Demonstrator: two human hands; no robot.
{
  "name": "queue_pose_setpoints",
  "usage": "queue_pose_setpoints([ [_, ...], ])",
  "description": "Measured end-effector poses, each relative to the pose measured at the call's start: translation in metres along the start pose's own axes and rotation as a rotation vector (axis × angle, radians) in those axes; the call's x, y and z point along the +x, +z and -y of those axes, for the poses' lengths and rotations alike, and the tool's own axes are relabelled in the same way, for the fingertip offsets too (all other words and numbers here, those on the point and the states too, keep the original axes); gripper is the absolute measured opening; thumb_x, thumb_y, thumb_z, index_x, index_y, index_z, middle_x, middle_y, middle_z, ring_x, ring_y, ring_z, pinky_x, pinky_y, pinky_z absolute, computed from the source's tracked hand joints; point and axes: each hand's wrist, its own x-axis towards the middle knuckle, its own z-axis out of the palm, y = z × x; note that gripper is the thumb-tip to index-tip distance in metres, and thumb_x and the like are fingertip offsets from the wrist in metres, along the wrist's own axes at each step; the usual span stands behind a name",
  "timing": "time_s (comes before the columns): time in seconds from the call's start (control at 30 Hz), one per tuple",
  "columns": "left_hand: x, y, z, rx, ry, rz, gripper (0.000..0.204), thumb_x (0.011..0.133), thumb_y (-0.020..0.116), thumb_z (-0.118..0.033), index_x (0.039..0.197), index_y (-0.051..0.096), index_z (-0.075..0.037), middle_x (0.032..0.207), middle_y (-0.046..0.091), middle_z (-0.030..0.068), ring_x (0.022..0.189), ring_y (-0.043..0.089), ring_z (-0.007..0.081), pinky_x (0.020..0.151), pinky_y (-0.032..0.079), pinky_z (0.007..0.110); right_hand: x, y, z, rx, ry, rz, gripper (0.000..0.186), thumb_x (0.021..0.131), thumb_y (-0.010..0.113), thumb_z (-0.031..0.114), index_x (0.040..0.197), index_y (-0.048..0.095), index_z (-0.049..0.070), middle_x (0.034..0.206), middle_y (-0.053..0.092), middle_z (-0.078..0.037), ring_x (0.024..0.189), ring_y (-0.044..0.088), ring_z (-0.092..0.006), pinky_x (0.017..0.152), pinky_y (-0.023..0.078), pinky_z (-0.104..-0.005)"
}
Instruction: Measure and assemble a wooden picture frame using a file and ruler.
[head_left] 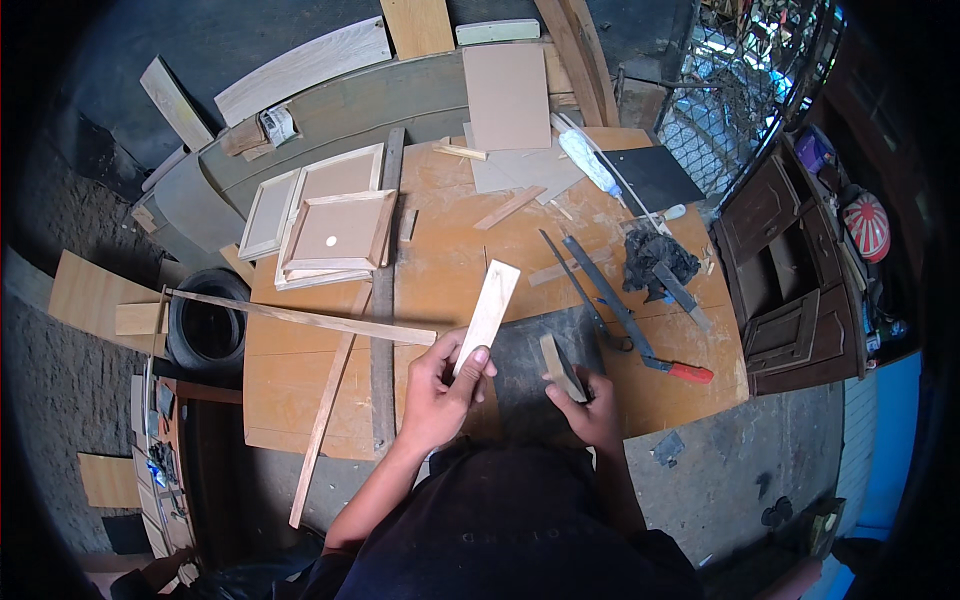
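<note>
My left hand (445,390) is closed on a short, pale wooden strip (490,308), thumb across its lower end, and the strip slants up and away over the table. To its right, my right hand (590,405) grips a small flat block (562,368) with a light edge, possibly a sanding block; its working face is turned from view. The two pieces are held apart. Beneath both hands lies a dark flat sheet (535,375) on the wooden table (450,250).
Frames with brown panels (335,235) are stacked at the left, beside a long dark bar (388,300). Long thin strips (325,425) overhang the table's left side. At the right lie a red-handled tool (640,345), a black crumpled bag (660,262) and a white bottle (590,160).
</note>
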Motion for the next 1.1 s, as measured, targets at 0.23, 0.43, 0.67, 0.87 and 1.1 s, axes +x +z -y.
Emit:
queue_pose_setpoints([
  [0.23, 0.004, -0.002, -0.012, -0.284, -0.161, 0.096, 0.035, 0.102, 0.047, -0.003, 0.137, 0.048, 0.001, 0.113, 0.063, 0.0085, 0.085, 0.060, 0.0113, 0.072, 0.053, 0.025, 0.004, -0.002, 0.014, 0.136, 0.097, 0.018, 0.027, 0.099, 0.059, 0.018, 0.119, 0.063, 0.000, 0.073, 0.046, 0.005, 0.066, 0.042, -0.0034, 0.061, 0.036, -0.0224],
  [0.43, 0.002, 0.001, -0.009, -0.311, -0.187, -0.002, 0.051, 0.096, 0.045, 0.010, 0.146, 0.042, 0.000, 0.122, 0.060, 0.0098, 0.090, 0.059, 0.0127, 0.074, 0.052, 0.026, 0.004, -0.001, -0.003, 0.156, 0.079, 0.016, 0.029, 0.104, 0.050, 0.019, 0.122, 0.059, -0.002, 0.075, 0.045, 0.005, 0.068, 0.040, -0.0039, 0.061, 0.034, -0.0217],
  [0.67, -0.005, 0.002, -0.004, -0.080, -0.070, -0.037, 0.061, 0.093, 0.048, 0.012, 0.151, 0.038, -0.003, 0.129, 0.055, 0.0101, 0.096, 0.057, 0.0140, 0.078, 0.051, 0.028, -0.002, 0.002, -0.004, 0.150, 0.095, 0.024, 0.029, 0.104, 0.050, 0.019, 0.121, 0.060, -0.002, 0.075, 0.045, 0.005, 0.067, 0.040, -0.0039, 0.061, 0.033, -0.0216],
  [0.87, -0.008, 0.004, -0.005, -0.127, -0.038, 0.001, 0.059, 0.096, 0.048, 0.008, 0.152, 0.036, -0.004, 0.129, 0.057, 0.0108, 0.097, 0.057, 0.0142, 0.078, 0.051, 0.028, -0.004, 0.004, -0.009, 0.165, 0.025, 0.001, 0.035, 0.106, 0.045, 0.026, 0.120, 0.062, -0.001, 0.075, 0.044, 0.004, 0.067, 0.038, -0.0041, 0.060, 0.033, -0.0216],
  [1.1, -0.010, 0.006, -0.003, -0.246, -0.103, 0.091, 0.042, 0.104, 0.045, -0.006, 0.146, 0.041, -0.001, 0.109, 0.063, 0.0099, 0.077, 0.059, 0.0107, 0.063, 0.050, 0.024, -0.002, 0.013, -0.010, -0.031, 0.006, -0.080, 0.029, 0.104, 0.050, 0.022, 0.116, 0.064, 0.000, 0.076, 0.051, 0.000, 0.067, 0.046, -0.0088, 0.062, 0.039, -0.0260],
])
